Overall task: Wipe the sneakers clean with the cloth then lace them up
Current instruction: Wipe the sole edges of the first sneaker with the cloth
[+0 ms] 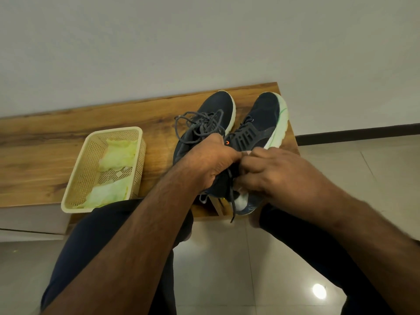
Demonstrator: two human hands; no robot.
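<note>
Two dark navy sneakers with pale soles stand side by side on the wooden bench [45, 160]. The left sneaker [216, 110] has loose grey laces [195, 123] bunched on top. The right sneaker [263, 123] has a green mark along its sole. My left hand [211, 160] and my right hand [277, 171] meet over the heel end of the right sneaker, fingers curled and pinching its dark lace [233, 201], which hangs down past the bench edge. The fingertips are hidden behind the knuckles.
A cream plastic basket [77, 178] holding crumpled pale green cloth [118, 153] sits on the bench at the left, at its front edge. My knees in dark trousers are below the bench. A grey wall stands behind, tiled floor to the right.
</note>
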